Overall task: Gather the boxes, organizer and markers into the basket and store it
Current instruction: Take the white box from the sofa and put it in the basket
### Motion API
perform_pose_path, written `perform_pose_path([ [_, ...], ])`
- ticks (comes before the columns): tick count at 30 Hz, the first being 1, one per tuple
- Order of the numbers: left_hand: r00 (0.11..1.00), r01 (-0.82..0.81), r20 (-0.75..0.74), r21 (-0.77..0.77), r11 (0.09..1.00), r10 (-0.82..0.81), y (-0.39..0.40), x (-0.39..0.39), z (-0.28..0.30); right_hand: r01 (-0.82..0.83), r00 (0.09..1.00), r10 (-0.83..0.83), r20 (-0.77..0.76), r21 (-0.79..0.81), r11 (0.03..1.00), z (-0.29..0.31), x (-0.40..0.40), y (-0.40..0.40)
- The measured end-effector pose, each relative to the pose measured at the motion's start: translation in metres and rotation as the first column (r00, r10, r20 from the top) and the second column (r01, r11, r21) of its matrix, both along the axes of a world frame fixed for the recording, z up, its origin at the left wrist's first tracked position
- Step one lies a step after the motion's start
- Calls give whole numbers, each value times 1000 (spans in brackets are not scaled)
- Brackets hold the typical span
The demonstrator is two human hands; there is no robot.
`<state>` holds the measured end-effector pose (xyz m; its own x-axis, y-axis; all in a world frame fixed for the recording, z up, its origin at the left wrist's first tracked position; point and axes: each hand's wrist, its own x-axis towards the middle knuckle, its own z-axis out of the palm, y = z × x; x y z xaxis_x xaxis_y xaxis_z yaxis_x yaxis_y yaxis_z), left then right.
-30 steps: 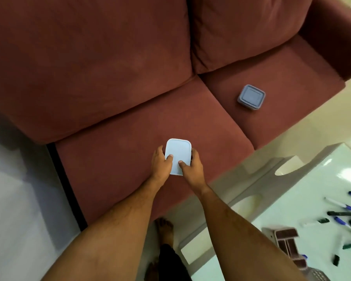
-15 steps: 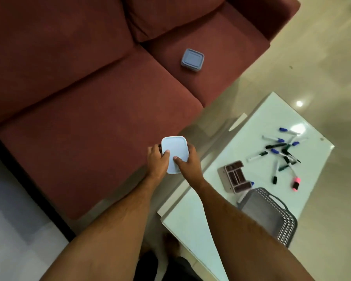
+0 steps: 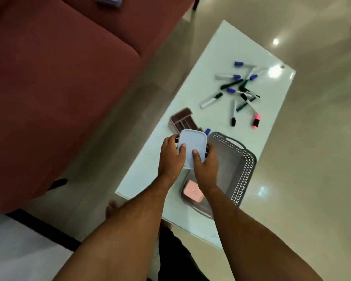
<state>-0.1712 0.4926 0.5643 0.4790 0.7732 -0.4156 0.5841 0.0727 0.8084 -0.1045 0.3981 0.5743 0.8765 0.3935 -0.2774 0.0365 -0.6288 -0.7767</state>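
Basket (image 3: 244, 175), grey and perforated, sits on the white table (image 3: 193, 92) near me, a pink box (image 3: 192, 191) lying inside it. Brown organizer (image 3: 182, 122) stands just beyond its rim, markers (image 3: 238, 92) scattered farther out. Both my hands, left (image 3: 170, 157) and right (image 3: 206, 162), clamp the pale blue box (image 3: 192, 148) above the basket's near edge.

White table (image 3: 190, 94) under markers (image 3: 234, 88), organizer (image 3: 181, 120), basket (image 3: 245, 169).
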Motion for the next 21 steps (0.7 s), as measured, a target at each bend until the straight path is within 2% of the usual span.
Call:
perform_pose_path([
  [4, 990, 143, -3, -9, 990, -143, -48, 35, -16, 120, 993, -121, -11, -31, 992, -24, 33, -54],
  [8, 978, 206, -18, 5, 979, -206, -74, 50, -37, 187, 981, -188, -53, -29, 982, -50, 48, -82],
  [16, 917, 386, -154, 102, 917, -369, -112, 59, -69, 286, 945, -291, -149, -54, 957, -103, 51, -114],
  [21, 869, 455, -278, 130, 881, -408, -129, 57, -82, 299, 933, -307, -187, -68, 952, -125, 38, -118],
])
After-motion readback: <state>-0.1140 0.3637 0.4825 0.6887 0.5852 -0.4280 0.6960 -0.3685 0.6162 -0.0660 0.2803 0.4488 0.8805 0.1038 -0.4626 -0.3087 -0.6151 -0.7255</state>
